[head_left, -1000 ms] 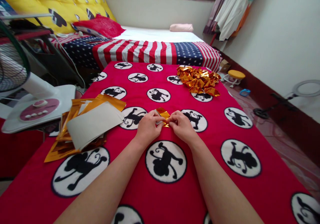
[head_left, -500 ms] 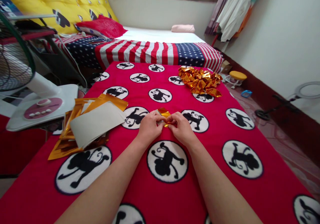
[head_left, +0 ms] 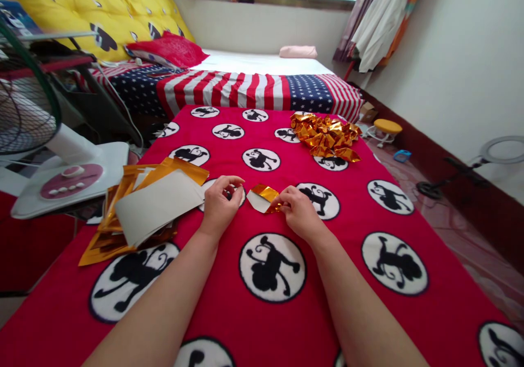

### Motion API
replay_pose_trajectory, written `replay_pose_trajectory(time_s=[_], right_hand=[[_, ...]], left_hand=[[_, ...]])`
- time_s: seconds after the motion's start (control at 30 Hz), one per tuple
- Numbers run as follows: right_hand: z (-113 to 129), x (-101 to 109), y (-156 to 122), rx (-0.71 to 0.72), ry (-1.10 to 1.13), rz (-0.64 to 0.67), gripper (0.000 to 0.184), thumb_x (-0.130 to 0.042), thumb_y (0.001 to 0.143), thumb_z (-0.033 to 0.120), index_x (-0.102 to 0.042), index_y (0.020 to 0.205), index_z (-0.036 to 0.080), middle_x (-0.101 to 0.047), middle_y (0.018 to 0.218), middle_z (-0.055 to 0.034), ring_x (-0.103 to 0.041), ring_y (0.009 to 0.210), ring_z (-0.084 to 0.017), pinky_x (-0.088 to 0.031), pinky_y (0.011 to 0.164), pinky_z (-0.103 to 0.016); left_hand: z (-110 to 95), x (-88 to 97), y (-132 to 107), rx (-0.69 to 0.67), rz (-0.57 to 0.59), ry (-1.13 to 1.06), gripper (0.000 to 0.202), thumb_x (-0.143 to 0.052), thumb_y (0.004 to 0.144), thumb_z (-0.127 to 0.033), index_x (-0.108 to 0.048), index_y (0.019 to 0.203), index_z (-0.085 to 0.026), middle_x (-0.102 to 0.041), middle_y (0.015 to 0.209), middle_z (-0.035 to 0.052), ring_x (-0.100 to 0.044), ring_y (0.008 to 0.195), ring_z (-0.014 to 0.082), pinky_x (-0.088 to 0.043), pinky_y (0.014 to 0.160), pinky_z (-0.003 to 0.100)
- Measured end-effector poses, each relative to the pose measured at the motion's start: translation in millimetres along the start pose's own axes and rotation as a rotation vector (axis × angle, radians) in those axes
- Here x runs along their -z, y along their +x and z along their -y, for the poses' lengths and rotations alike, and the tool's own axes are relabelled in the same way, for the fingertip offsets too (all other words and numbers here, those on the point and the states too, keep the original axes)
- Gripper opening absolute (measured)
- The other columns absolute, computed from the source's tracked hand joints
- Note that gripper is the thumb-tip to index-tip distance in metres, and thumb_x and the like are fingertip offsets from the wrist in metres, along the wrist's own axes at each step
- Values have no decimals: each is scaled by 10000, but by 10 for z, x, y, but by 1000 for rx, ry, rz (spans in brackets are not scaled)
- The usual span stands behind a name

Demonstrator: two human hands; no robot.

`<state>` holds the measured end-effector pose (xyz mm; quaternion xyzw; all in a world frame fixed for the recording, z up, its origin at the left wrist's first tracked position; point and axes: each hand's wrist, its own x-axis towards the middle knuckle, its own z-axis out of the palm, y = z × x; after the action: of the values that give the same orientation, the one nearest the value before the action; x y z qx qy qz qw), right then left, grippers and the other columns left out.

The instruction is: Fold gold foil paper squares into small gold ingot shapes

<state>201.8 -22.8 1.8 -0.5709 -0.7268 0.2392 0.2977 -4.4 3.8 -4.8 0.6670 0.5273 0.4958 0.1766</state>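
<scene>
A small sheet of gold foil paper [head_left: 267, 193], partly folded, shows its gold face and a pale underside over the red cloth. My right hand [head_left: 295, 209] pinches its right end between thumb and fingers. To the left of the paper, apart from it, my left hand [head_left: 221, 202] hovers with thumb and fingers curved and a gap between them, holding nothing. Just beyond that hand lies a loose stack of foil sheets [head_left: 159, 200], the top ones pale side up. At the far right of the cloth is a heap of folded gold foil pieces [head_left: 325, 135].
A red cloth with monkey prints [head_left: 327, 279] covers the work surface. On the left stands a white fan [head_left: 69, 184]. Behind are a bed with a striped, starred cover [head_left: 245, 89] and a red pillow [head_left: 174, 49]. A yellow stool [head_left: 387, 126] stands on the right-hand floor.
My left hand has let go of the foil paper and moved left, its fingers now apart. My right hand still holds the paper, whose pale side now shows at the left.
</scene>
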Motion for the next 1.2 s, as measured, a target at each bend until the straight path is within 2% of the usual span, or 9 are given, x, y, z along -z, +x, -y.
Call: replay_pose_trajectory(time_s=[0.1, 0.2, 0.43, 0.5, 0.6, 0.67, 0.87, 1.0, 1.2], right_hand=[[1, 9, -13, -4, -30, -5, 383, -517, 734, -97, -738, 795, 210, -588, 888, -34, -572, 790, -148, -451, 736, -275], [5, 1, -19, -1, -42, -12, 375, -527, 743, -91, -739, 795, 214, -588, 892, -30, -575, 793, -144, -448, 738, -261], [21, -47, -41, 19, -118, -55, 359, -540, 752, -80, -737, 812, 214, -580, 869, -26, -575, 793, -143, -433, 718, -242], [33, -67, -52, 26, -168, -79, 357, -542, 749, -78, -734, 821, 215, -581, 869, -29, -577, 811, -154, -428, 719, -249], [54, -91, -62, 40, -230, -109, 361, -528, 743, -78, -728, 828, 211, -587, 875, -36, -579, 849, -172, -425, 727, -260], [62, -98, -60, 53, -243, -125, 369, -517, 734, -82, -723, 828, 209, -590, 880, -39, -577, 860, -176, -425, 725, -261], [12, -78, -19, 104, -199, -197, 367, -470, 716, -93, -697, 747, 194, -595, 835, -38, -569, 816, -171, -434, 726, -269], [-51, -63, 5, 136, -139, -220, 338, -482, 725, -80, -688, 716, 188, -607, 817, -36, -578, 806, -166, -453, 753, -273], [-58, -45, -13, 156, -96, -211, 308, -500, 766, -44, -703, 727, 184, -608, 827, -47, -583, 808, -167, -472, 748, -278]], left_hand=[[85, 40, 33, 11, 151, -25, 95, -618, 765, -194, -704, 802, -175, -688, 752, 0, -551, 606, 100, -440, 592, 216], [119, 49, 53, 6, 248, -34, 89, -647, 749, -218, -720, 772, -172, -702, 779, 16, -582, 662, 119, -449, 624, 224], [117, -31, 58, -76, 287, 30, 88, -678, 772, -257, -744, 798, -205, -676, 785, 11, -583, 662, 124, -456, 640, 245], [97, -58, 69, -117, 279, 41, 107, -694, 760, -228, -740, 854, -206, -682, 855, 20, -606, 725, 138, -480, 699, 261], [74, -92, 96, -181, 285, 29, 316, -713, 736, -171, -703, 1050, -205, -687, 1057, 49, -630, 962, 188, -489, 883, 311], [75, -108, 112, -190, 314, 26, 396, -713, 732, -149, -676, 1122, -205, -695, 1102, 52, -625, 1028, 202, -475, 943, 337], [67, -100, 105, -79, 331, -10, 208, -702, 750, -153, -725, 954, -188, -735, 853, 18, -655, 755, 155, -514, 732, 272], [53, -85, 81, -194, 330, 45, 105, -681, 777, -147, -747, 850, -183, -701, 820, 30, -631, 755, 153, -497, 735, 279], [70, -99, 63, -316, 337, 123, 142, -633, 815, -129, -758, 846, -189, -657, 813, 42, -608, 771, 157, -497, 729, 286]])
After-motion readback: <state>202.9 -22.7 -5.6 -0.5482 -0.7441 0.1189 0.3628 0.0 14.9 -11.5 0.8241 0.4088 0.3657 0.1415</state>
